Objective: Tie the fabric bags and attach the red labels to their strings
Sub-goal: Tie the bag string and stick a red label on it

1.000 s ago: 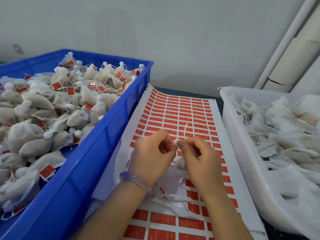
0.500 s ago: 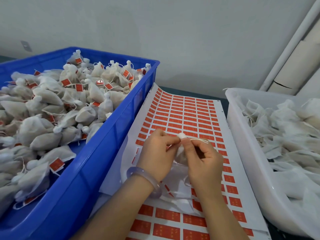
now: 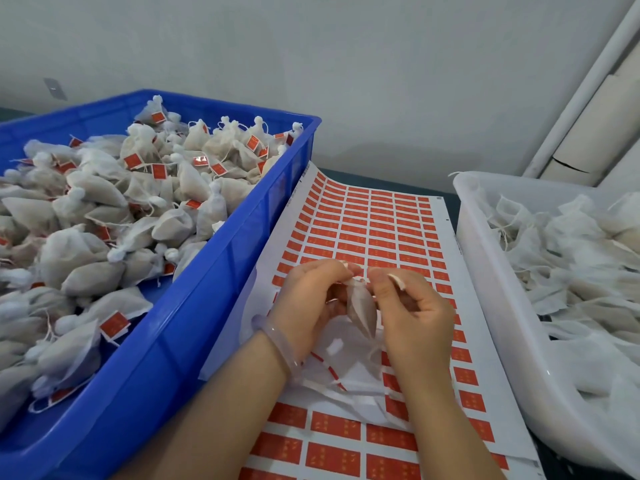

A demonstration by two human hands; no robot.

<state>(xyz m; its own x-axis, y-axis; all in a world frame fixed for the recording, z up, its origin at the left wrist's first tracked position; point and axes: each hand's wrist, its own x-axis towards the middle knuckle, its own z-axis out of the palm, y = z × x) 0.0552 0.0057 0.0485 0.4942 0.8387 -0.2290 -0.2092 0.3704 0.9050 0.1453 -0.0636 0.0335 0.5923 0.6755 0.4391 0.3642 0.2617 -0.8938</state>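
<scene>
Both hands are working over the middle of the bench (image 3: 363, 178). The left hand (image 3: 311, 299) curls its fingers round the neck of a small filled fabric bag (image 3: 362, 308), and the right hand (image 3: 415, 317) pinches the top of that bag between thumb and fingertip. The bag hangs between the two palms, just above the label sheet (image 3: 374, 230). A clear bracelet (image 3: 277, 344) sits on the left wrist.

The sheet is white with rows of red labels. It runs down the centre of the bench, and its far left corner curls up against the blue crate (image 3: 242, 244). Crumpled white backing strips (image 3: 339, 379) lie on the sheet under the wrists.

On the left, the crate is heaped with tied bags (image 3: 97, 271), many of them showing red tags. On the right, a white tub (image 3: 485, 271) holds a loose pile of limp white bags (image 3: 571, 254) with trailing strings.

Behind it all stands a plain pale wall (image 3: 311, 64) with a small grey plate (image 3: 55, 89) at far left. A white pipe (image 3: 588, 81) slants up in the right corner.
</scene>
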